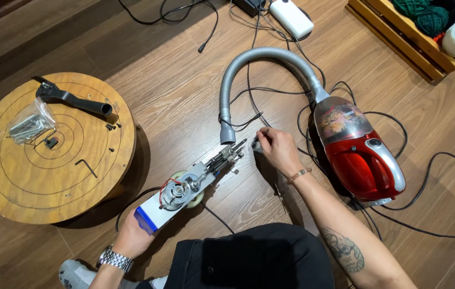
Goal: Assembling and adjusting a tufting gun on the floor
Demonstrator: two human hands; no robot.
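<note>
My left hand (134, 235) grips the near end of an opened power tool (184, 186), its motor and metal mechanism bare, with a blue cap toward me. The tool lies slanted on the wood floor, its tip pointing up and right. My right hand (277, 150) rests just past that tip, fingers closed on a small grey part (256, 145) close to the nozzle end of a grey corrugated hose (227, 128). A metal watch is on my left wrist and a bracelet on my right.
A red canister vacuum (361, 155) lies right of my hand, black cords looping around it. A round wooden board (51, 182) at left carries a black handle piece (72, 99), a bag of screws (29, 126) and a hex key (85, 167). A crate of yarn (425, 27) sits top right.
</note>
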